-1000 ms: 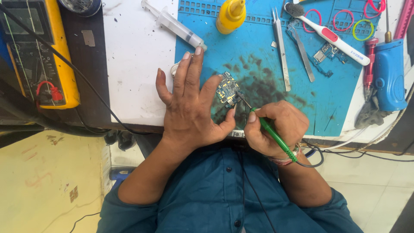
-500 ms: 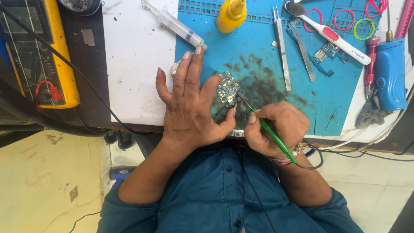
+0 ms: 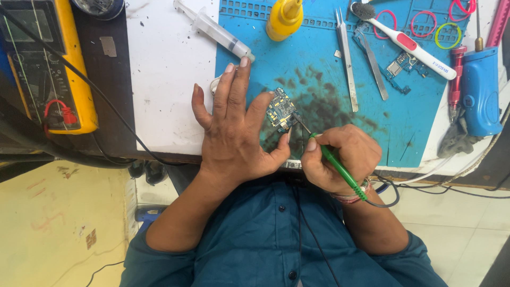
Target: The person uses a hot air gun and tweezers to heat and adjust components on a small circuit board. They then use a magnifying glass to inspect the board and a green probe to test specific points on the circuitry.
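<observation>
On the blue work mat [image 3: 404, 122], a small circuit board [image 3: 280, 110] is pinned under the index fingertip of the left hand [image 3: 236, 135] — fingers spread flat. A green soldering iron [image 3: 333, 162] is pinched in the right hand [image 3: 345, 159] — its tip touching the board's lower right edge.

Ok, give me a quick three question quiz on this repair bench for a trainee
1. True or false: the right hand holds a green-handled soldering iron.
2. What does the left hand pin down on the blue mat?
3. Which lies nearest the left fingertips: A yellow bottle, B syringe, C tweezers?

Key
1. True
2. A small circuit board
3. B
</observation>
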